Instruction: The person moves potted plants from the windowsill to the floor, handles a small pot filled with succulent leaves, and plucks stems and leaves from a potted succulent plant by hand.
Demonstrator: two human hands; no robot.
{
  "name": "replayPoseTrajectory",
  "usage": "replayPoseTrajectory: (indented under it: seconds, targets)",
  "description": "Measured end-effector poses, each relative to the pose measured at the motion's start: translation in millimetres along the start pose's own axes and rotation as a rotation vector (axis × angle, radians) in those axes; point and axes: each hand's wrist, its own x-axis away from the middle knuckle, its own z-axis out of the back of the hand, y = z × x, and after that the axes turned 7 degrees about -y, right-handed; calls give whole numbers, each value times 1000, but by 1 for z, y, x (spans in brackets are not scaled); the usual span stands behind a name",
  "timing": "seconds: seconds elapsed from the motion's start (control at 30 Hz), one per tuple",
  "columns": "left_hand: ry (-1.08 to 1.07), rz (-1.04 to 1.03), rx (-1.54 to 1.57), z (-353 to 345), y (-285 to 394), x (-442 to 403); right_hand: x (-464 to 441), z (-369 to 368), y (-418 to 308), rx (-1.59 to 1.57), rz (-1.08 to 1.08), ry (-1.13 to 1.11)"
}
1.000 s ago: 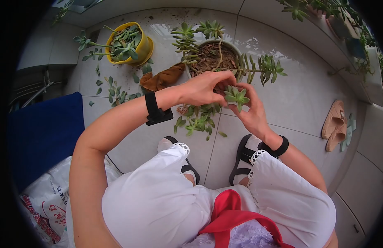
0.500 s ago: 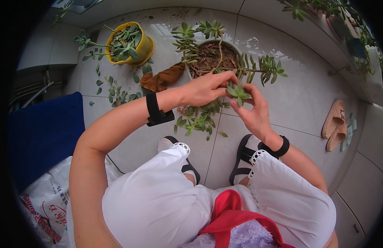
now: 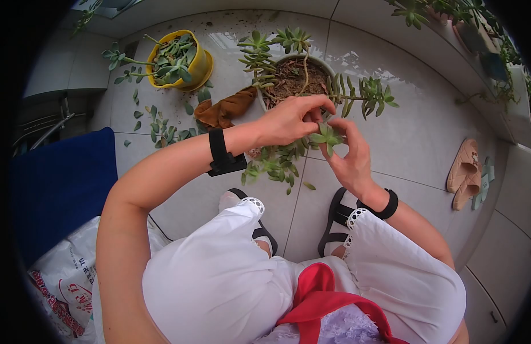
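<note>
Between my two hands is a green succulent rosette [image 3: 327, 138]. My right hand [image 3: 352, 155] holds it with thumb and fingers from the right side. My left hand [image 3: 291, 121] is pinched at the rosette's left edge, over the near rim of a round pot; what lies between its fingertips is too small to tell. The round pot [image 3: 332, 70] holds brown soil and long trailing succulent stems. Below my left hand, more green stems and leaves [image 3: 277, 166] hang or lie over the floor tiles.
A yellow pot [image 3: 205, 67] with a grey-green succulent stands at the upper left, fallen leaves around it. A brown cloth [image 3: 226, 109] lies between the pots. Slippers [image 3: 465, 172] are at the right; a blue cushion [image 3: 64, 183] and plastic bag [image 3: 76, 275] at the left.
My left hand has shifted slightly right and its fingers have bent. The rosette has turned and dropped a little to the left, with my right hand's fingers following it.
</note>
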Motion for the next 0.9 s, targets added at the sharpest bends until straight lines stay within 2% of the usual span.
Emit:
replayPoseTrajectory:
  seconds: [0.13,0.37,0.53,0.73,0.83,0.9]
  targets:
    - [-26,-27,49,0,-4,-1,2,-2,7,-135,-115,-48]
    - [-152,-17,125,5,-8,-1,3,0,11,-184,-121,7]
    - [-143,-31,224,4,-5,-2,4,2,15,-235,-121,3]
    - [-45,-53,209,4,-6,-1,7,-1,15,-505,-295,6]
    - [-22,-79,192,3,-14,1,8,0,17,-510,-321,-43]
    - [-27,-118,114,3,-15,2,7,-2,18,-377,-243,3]
